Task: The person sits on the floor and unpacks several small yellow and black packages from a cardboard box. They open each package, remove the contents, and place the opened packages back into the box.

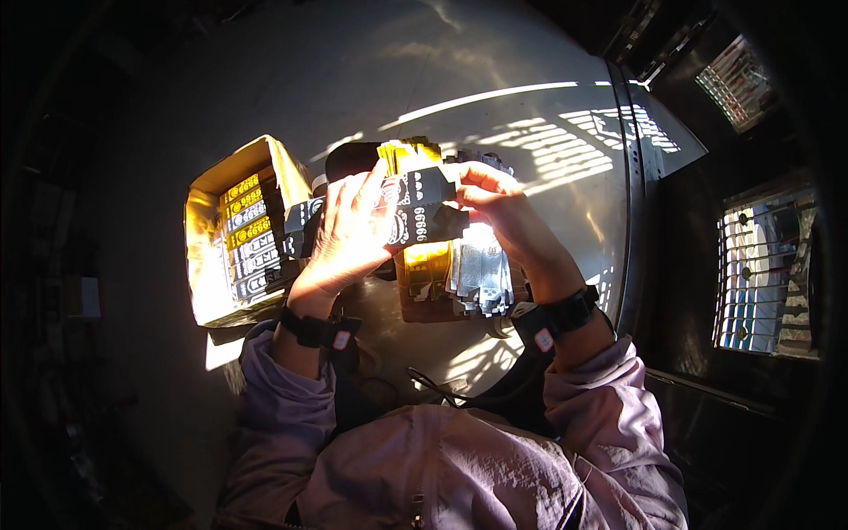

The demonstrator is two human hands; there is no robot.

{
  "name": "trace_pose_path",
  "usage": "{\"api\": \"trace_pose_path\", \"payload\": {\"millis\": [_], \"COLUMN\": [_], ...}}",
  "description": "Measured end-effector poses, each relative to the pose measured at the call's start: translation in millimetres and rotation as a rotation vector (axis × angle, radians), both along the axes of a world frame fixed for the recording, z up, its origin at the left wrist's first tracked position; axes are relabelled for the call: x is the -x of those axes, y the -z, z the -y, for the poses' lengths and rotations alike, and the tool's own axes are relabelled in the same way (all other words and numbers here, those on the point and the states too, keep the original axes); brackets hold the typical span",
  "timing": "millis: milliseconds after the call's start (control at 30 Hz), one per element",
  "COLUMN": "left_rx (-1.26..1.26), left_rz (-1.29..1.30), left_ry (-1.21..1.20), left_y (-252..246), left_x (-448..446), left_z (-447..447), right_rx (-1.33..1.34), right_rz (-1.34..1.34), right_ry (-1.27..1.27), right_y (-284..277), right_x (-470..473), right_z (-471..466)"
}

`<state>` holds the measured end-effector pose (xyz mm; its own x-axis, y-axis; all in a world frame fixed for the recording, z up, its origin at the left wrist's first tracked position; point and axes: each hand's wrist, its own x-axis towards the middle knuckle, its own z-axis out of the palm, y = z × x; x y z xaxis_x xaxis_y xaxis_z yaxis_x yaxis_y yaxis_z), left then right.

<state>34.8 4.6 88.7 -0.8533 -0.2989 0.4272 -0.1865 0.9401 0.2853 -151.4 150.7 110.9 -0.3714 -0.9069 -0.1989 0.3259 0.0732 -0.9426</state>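
Note:
My left hand (354, 228) grips a black printed paperboard box (427, 205) by its middle, in front of my chest. The fingers of my right hand (493, 199) are at the flaps on the box's right end. Another black printed piece sticks out to the left of my left hand; whether it is part of the same box I cannot tell. Beneath and beyond the box lie gold flattened cartons (427, 265) and a stack of silver flattened cartons (482, 271). Strong sunlight washes out much of my left hand.
An open cardboard box (199, 265) on the left holds several gold and silver printed cartons (252, 232) in a row. A dark round object (348, 159) is behind my left hand. A dark cable (430, 383) lies near my lap. Barred windows (762, 271) are at the right.

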Motion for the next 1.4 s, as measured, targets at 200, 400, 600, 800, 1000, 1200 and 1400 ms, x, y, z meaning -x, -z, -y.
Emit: {"api": "trace_pose_path", "payload": {"millis": [200, 400, 600, 800, 1000, 1200, 1400], "left_rx": [-0.109, -0.034, -0.155, -0.133, -0.308, -1.062, -1.222], "left_rz": [0.044, 0.086, 0.108, 0.087, 0.218, 0.043, 0.025], "left_ry": [-0.054, 0.083, 0.075, 0.039, -0.084, -0.087, -0.040], "left_y": [5, 0, -5, -9, -20, -12, 4], "left_x": [-2, -5, -6, 2, 2, 9, 16], "left_z": [0, -4, -9, -14, -16, -6, -9], "right_rx": [-0.046, -0.114, 0.061, -0.179, -0.323, 0.019, 0.208], "right_rz": [0.108, 0.119, -0.027, 0.048, -0.080, 0.084, -0.008], "right_ry": [-0.186, -0.106, -0.181, -0.167, -0.181, 0.131, -0.096], "right_y": [22, 72, 66, 53, 29, 9, 28], "right_x": [10, 5, 0, 11, 12, -3, -30], "right_z": [-10, -1, 5, 4, 3, 9, 24]}}
